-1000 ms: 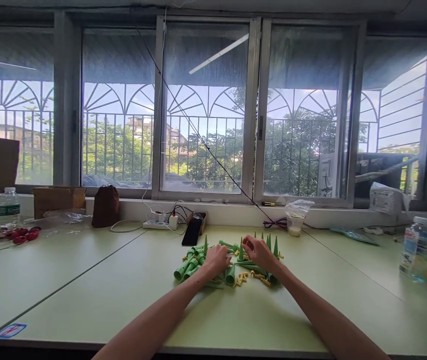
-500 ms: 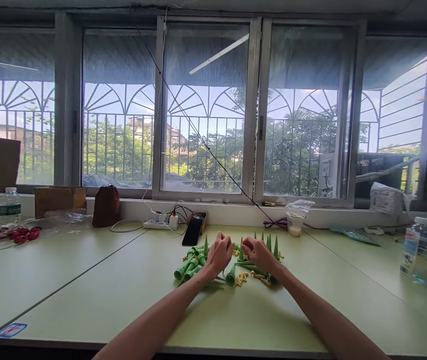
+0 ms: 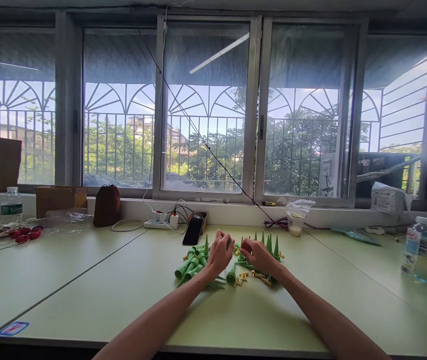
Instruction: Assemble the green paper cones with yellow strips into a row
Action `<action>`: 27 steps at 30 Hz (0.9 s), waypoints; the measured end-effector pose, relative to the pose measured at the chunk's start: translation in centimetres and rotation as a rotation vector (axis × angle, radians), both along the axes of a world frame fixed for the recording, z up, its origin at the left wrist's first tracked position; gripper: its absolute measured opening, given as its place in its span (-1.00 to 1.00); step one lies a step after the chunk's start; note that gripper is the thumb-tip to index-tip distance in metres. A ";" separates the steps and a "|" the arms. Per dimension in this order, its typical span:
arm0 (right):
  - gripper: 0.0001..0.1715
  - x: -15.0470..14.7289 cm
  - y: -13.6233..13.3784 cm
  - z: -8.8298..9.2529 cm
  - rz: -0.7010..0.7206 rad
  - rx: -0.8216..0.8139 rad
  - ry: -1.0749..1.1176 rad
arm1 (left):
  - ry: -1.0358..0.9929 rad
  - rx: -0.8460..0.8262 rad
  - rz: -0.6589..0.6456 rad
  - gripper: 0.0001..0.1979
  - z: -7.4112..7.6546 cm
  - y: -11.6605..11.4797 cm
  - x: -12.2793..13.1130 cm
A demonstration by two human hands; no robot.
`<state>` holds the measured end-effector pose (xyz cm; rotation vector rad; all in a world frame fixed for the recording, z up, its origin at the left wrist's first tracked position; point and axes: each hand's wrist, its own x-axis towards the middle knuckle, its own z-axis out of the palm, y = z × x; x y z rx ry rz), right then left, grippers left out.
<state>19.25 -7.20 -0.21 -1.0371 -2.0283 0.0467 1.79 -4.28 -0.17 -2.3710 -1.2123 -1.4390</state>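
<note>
Left hand (image 3: pixel 220 254) raised, nearer right hand (image 3: pixel 261 254), among green cones (image 3: pixel 192 270); fingers curled, grip unclear.

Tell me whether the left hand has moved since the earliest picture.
Yes: judged against the black phone, the left hand has shifted upward in the view.

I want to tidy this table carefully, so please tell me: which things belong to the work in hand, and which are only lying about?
In the work, by the left hand and right hand:
green cones
small yellow pieces

Lying about:
black phone
brown pouch
green-labelled bottle
plastic-topped cup
</note>
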 end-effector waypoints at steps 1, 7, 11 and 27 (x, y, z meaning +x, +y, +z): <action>-0.89 0.0 0.0 0.0 0.001 -0.001 0.001 | -0.002 -0.002 -0.004 -0.81 0.0 0.0 0.0; -0.90 0.0 0.0 0.0 -0.005 -0.003 0.000 | -0.012 -0.009 -0.028 -0.81 0.1 -0.3 0.1; -0.89 -0.1 -0.1 0.1 -0.003 0.000 0.009 | -0.022 -0.009 -0.033 -0.81 0.1 -0.5 0.1; -0.91 -0.5 -0.3 0.4 0.004 0.001 0.111 | -0.030 0.009 -0.080 -0.78 0.1 -0.9 0.5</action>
